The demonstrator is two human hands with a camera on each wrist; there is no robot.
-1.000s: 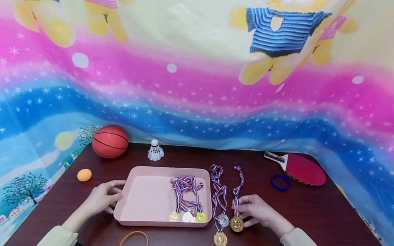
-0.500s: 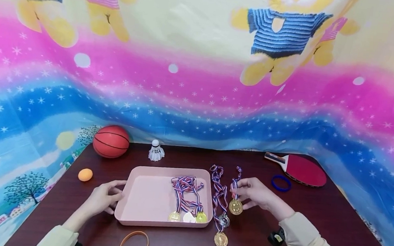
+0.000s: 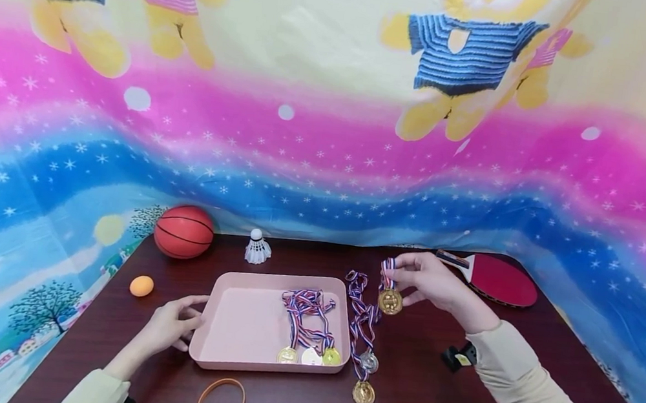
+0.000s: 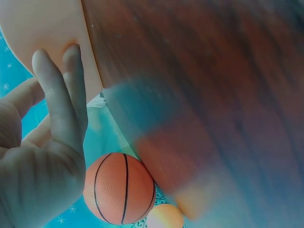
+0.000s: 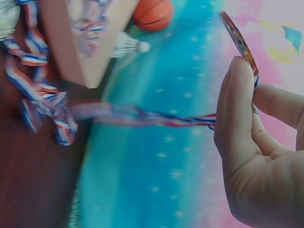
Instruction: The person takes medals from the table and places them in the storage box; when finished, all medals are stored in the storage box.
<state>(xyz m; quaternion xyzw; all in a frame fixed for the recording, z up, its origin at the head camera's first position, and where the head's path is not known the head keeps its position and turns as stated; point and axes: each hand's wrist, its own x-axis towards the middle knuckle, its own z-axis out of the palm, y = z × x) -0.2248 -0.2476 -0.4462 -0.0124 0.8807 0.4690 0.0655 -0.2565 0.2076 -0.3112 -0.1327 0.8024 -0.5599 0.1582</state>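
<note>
Gold medal [image 3: 390, 301] is up off the table, pinched in the right hand [image 3: 429, 281] with its striped ribbon [image 5: 142, 115] trailing down. It hangs just right of the pink tray [image 3: 226, 356], past the two medals [image 3: 364, 361] lying along the tray's right edge. Left hand [image 3: 166, 329] rests with relaxed fingers against the tray's left rim, so the right one's doing the carrying and the tray lies to its left.

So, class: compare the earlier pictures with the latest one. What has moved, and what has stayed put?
The right hand has lifted the gold medal off the table, up and away from the person. The left hand still touches the pink tray; the other medals have not moved.
</note>
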